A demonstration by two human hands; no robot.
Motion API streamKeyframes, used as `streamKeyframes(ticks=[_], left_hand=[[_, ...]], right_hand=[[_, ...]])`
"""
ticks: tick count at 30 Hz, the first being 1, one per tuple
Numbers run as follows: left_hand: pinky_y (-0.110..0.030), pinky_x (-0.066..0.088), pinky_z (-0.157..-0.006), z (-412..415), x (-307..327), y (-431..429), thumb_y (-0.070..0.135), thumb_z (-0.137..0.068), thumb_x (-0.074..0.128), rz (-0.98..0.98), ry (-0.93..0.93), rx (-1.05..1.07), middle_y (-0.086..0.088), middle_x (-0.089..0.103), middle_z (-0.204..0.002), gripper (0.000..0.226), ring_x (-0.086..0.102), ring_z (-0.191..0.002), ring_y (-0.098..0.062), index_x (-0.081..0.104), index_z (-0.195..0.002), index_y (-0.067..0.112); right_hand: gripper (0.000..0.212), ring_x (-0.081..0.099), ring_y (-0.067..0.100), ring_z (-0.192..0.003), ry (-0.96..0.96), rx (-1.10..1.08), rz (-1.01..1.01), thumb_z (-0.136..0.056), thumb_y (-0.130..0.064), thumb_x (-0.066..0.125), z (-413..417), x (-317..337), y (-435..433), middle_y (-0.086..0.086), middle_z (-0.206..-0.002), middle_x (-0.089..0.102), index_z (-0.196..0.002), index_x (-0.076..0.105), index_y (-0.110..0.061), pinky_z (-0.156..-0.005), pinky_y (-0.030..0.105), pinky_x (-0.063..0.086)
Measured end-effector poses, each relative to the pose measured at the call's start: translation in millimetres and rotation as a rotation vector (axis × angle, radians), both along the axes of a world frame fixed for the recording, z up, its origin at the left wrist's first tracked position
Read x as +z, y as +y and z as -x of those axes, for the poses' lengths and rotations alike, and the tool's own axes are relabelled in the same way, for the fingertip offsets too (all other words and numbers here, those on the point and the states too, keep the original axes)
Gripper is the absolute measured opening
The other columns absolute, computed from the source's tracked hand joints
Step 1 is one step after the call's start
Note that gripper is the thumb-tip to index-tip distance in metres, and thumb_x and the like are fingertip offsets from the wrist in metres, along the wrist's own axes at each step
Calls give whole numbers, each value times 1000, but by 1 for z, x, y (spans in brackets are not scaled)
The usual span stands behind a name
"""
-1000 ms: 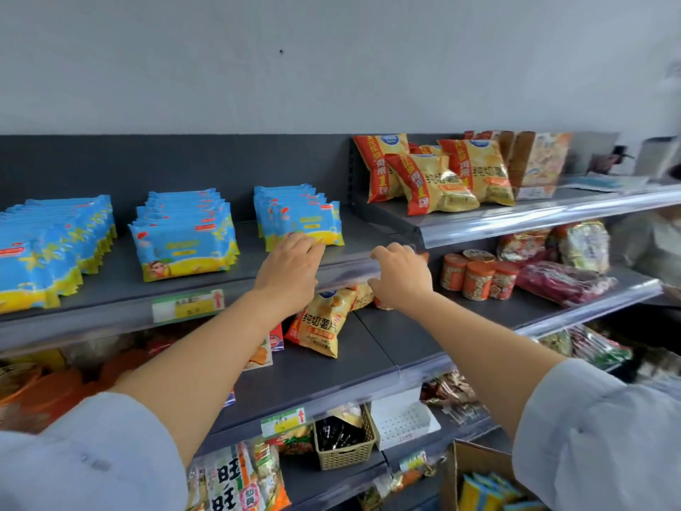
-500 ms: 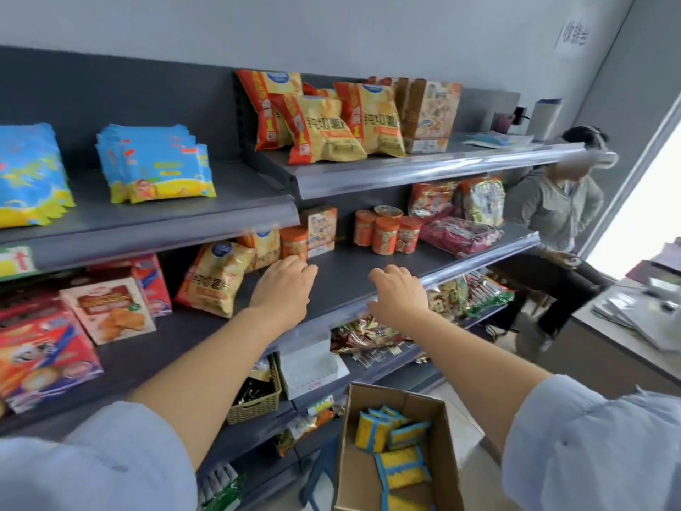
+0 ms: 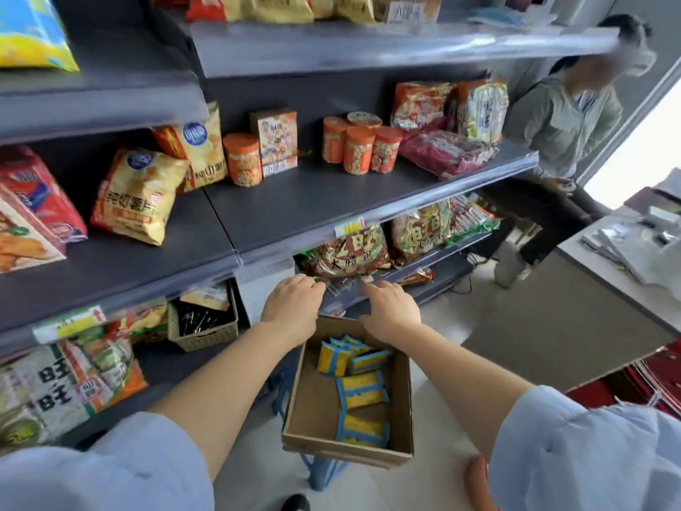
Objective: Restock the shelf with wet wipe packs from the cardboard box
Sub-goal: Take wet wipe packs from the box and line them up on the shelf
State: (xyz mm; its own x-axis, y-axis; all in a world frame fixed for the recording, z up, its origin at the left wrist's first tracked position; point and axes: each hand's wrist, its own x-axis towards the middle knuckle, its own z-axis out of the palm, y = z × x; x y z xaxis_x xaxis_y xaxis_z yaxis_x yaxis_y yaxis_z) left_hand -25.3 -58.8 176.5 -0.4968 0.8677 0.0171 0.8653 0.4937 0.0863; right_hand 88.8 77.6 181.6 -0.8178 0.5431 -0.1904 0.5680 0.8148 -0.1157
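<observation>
Grey shop shelves rose beyond the fingers, left hand and right hand empty, loosely spread, cardboard box of wet wipe packs lay just beneath.

My sleeves are pale blue. The cardboard box is plain brown, and the wet wipe packs in it are yellow with bright blue borders. The stool under it is blue. The shelf boards are dark grey with glossy clear front strips. Toward the middle board's left edge, a chip bag is yellow with a round blue badge and an orange band. The cups near its back edge are orange with pale print. The pack toward its right edge is magenta. The basket is woven tan.
</observation>
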Motion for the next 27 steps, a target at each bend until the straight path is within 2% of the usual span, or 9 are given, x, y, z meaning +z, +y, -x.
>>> streamKeyframes(ticks=[8,14,19,25,27], left_hand=[[-34,43,-94,-9,-88,35,12,-87,60,142,-154,-55,-2,56,-117,26,48,-115,-23,57,-112,17],[-36,42,-94,-22,-156,51,8,-89,56,253,-262,-92,-3,56,-116,26,48,-116,-24,58,-114,16],[-36,41,-96,-38,-219,58,10,-89,58,353,-348,-57,-2,57,-119,32,48,-117,-24,57,-120,17],[-37,43,-95,-58,-288,63,12,-91,59,488,-440,10,-3,56,-121,36,49,-118,-24,55,-126,17],[-38,45,-90,-63,-306,66,11,-91,57,546,-498,34,-4,55,-117,30,51,-114,-26,56,-121,17]], right_hand=[[42,45,28,-121,-139,-31,106,-90,-30,59,-4,-79,24,7,-126,52,-129,51,-18,-94,39,45],[35,46,28,-121,-237,-50,188,-91,-22,56,-13,-151,37,8,-126,56,-126,55,-18,-95,38,44],[32,47,28,-120,-359,-21,288,-90,-29,60,-27,-220,43,7,-122,60,-120,58,-17,-94,37,45],[36,52,30,-116,-421,-54,368,-89,-18,59,-42,-295,46,10,-122,60,-125,58,-15,-91,37,50],[37,55,30,-112,-441,-49,372,-89,-16,59,-38,-315,50,10,-121,60,-126,56,-15,-87,37,51]])
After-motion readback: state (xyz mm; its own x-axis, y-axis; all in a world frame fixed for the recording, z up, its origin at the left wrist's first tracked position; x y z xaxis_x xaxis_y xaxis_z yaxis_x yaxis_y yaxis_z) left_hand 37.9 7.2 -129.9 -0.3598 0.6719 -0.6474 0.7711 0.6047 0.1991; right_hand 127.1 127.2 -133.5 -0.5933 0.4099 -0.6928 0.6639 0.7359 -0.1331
